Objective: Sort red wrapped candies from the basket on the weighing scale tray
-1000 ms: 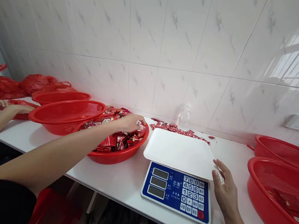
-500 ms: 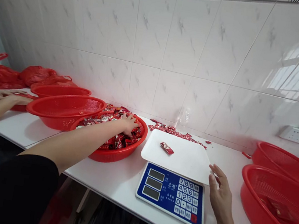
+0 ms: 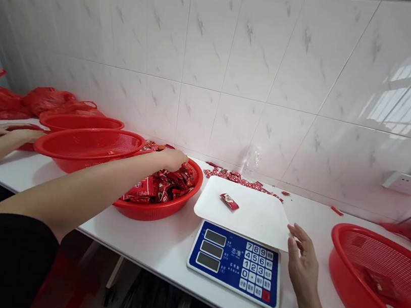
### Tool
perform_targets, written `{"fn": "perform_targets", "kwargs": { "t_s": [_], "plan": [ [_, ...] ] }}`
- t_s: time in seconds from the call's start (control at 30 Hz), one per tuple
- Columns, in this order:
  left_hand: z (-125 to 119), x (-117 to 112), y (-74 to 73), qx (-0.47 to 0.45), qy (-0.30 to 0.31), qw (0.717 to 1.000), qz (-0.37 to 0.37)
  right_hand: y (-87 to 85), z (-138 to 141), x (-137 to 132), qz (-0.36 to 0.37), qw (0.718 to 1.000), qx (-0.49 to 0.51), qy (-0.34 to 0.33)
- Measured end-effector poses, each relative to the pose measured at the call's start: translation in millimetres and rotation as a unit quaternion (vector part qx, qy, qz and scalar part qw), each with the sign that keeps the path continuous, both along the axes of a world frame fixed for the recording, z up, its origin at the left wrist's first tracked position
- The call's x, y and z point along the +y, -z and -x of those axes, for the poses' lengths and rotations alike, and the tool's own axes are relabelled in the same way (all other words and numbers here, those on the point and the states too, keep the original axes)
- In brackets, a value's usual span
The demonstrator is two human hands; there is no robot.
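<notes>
My left hand [image 3: 171, 159] reaches into a red basket [image 3: 159, 210] heaped with red wrapped candies [image 3: 162, 186]; its fingers curl down among them, and what they grip is hidden. A digital scale [image 3: 236, 263] with a blue keypad and a white weighing tray [image 3: 253, 217] stands to the right of the basket. One red candy [image 3: 229, 201] lies on the tray. My right hand [image 3: 302, 262] rests open beside the scale's right edge, fingers spread, touching the tray's corner.
Two empty red baskets [image 3: 87, 150] stand left of the candy basket. Another person's hands [image 3: 20, 134] rest by them, with red plastic bags [image 3: 10, 101] behind. A red basket [image 3: 381, 286] sits at the right. Loose candies [image 3: 240, 178] lie along the wall. A wall socket [image 3: 408, 183] is at the right.
A candy has appeared on the scale tray. My left hand went back into the candy basket. A second red basket at the far right has gone out of view.
</notes>
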State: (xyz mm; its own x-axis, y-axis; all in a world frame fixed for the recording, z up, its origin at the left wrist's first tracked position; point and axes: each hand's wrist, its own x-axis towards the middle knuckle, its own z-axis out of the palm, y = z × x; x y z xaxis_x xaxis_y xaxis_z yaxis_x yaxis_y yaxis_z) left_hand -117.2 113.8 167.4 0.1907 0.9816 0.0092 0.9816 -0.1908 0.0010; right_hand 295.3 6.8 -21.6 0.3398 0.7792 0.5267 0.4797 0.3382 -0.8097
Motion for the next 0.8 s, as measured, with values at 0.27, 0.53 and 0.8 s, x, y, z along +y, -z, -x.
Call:
{"fn": "perform_targets", "kwargs": {
  "t_s": [0.27,0.53,0.8],
  "plan": [
    [-25,-18,-32.6,0.045,0.015,0.998,-0.029,4.7,1,1,-0.053,0.998,-0.033,-0.001],
    [-76,-23,-17.3,-0.189,0.074,0.978,-0.038,7.2,-2,3,-0.121,0.988,-0.083,0.048],
    [-132,-24,23.9,-0.457,0.106,0.861,0.198,3.0,-3,4,-0.12,0.991,-0.046,0.043]
  ]
}}
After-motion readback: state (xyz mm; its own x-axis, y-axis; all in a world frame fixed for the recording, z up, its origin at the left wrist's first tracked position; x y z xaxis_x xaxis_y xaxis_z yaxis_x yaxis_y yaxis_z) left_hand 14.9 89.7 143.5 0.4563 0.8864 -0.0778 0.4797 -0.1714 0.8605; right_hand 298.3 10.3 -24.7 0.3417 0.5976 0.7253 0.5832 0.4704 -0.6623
